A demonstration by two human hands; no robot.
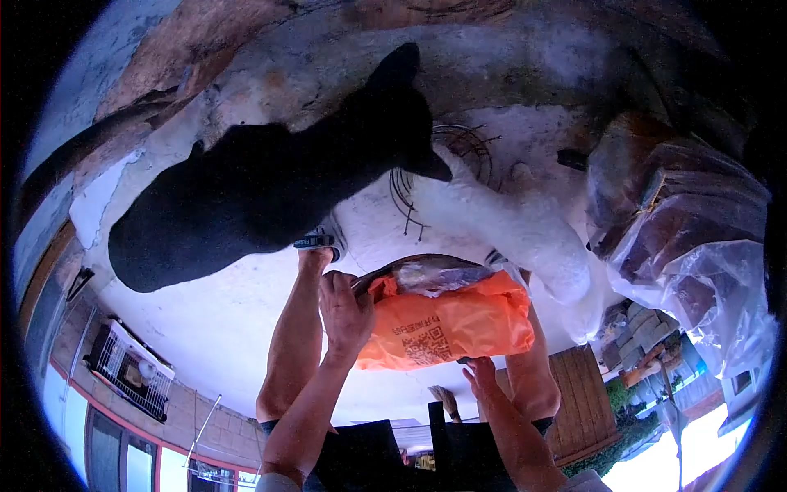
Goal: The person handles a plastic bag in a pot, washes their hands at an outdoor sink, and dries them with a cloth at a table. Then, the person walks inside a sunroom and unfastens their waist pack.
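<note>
An orange plastic bag [447, 321] with dark print and a QR code sits between my bare legs. Clear plastic and a dark curved rim [434, 261] show at its top. My left hand [347, 312] is closed on the bag's left corner, beside that rim. Below the bag's lower edge is my right hand [482, 379], fingers stretched out, close to a small dark thing [465, 360] I cannot make out. A black animal [270, 184] with pointed ears stands beyond my left hand. A white animal [516, 221] stands beyond the bag, its head partly hidden.
A round wire rack [467, 156] lies on the pale floor near both animals' heads. At right is a heap wrapped in clear plastic [689, 221]. A white wire cage [131, 369] stands at lower left. Bricks [648, 332] and a brown wooden panel [584, 402] are at lower right.
</note>
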